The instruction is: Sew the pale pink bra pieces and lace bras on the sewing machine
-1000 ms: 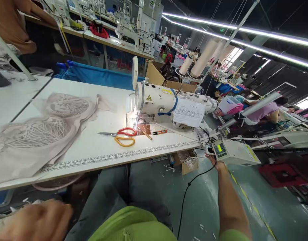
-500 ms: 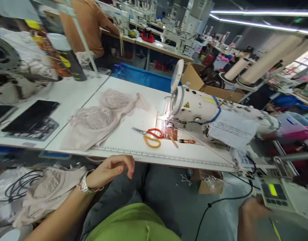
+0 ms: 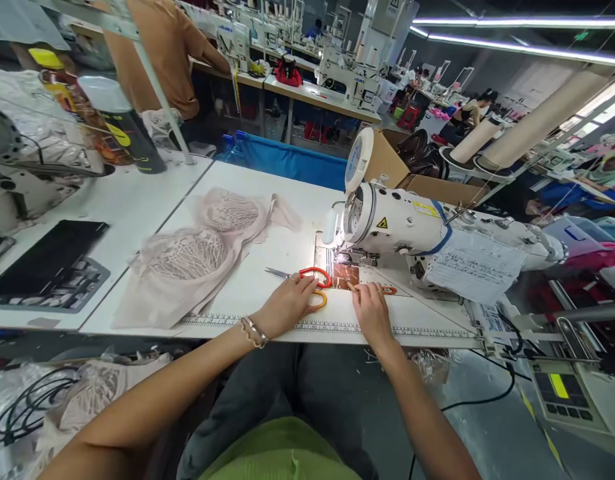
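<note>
My left hand (image 3: 286, 308) lies on the white sewing table (image 3: 267, 200), its fingers curled over the red and yellow handles of a pair of scissors (image 3: 315, 272) whose blades point left. Just to its right, my right hand (image 3: 370, 310) rests by the needle plate with its fingers pressed together on a small wooden stick (image 3: 349, 286). Orange thread snips (image 3: 389, 290) lie right beside those fingers. The white sewing machine (image 3: 412, 230) stands directly behind both hands, its lamp lit. A beige lace bra piece (image 3: 187, 260) lies to the left of my left hand.
A control panel (image 3: 562, 390) hangs at the table's right end. Cardboard box (image 3: 387, 160) and blue bin (image 3: 287, 160) stand behind the table. On the left table are a black tray (image 3: 42, 267) and cans (image 3: 125, 127). A person in an orange shirt (image 3: 157, 53) works beyond.
My left hand rose from my lap onto the scissors. My right hand left the control panel and came to the needle plate. The view turned left and down.
</note>
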Available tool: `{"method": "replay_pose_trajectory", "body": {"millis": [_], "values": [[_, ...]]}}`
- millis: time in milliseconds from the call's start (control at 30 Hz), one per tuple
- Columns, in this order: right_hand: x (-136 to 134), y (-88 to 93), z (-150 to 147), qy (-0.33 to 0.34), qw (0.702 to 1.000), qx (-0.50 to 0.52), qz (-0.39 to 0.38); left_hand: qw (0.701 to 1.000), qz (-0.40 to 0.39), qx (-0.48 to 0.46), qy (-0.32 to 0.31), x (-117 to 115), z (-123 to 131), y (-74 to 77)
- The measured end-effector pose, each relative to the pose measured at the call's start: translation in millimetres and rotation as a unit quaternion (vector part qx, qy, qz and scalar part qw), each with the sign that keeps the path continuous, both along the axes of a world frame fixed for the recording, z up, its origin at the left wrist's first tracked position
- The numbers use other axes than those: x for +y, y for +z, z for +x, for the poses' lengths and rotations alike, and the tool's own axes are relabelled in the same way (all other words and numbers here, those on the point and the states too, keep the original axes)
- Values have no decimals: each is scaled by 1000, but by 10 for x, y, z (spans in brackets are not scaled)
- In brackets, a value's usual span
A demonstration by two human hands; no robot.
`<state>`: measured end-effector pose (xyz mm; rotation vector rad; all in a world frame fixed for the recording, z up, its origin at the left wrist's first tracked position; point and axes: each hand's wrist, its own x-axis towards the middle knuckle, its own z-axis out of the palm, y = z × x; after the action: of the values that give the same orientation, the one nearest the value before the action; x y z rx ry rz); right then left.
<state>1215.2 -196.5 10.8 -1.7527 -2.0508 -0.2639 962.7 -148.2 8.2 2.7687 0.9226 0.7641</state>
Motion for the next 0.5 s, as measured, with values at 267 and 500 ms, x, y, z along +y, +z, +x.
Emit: {"method": "replay_pose_trajectory", "body": {"millis": [267,500], "values": [[897,306,937,-170,985,7,-39,997,-25,32,-70,-134,-19,80],[505,135,765,-84,995,9,-57,987,10,84,-133,-387,132,153]]}}
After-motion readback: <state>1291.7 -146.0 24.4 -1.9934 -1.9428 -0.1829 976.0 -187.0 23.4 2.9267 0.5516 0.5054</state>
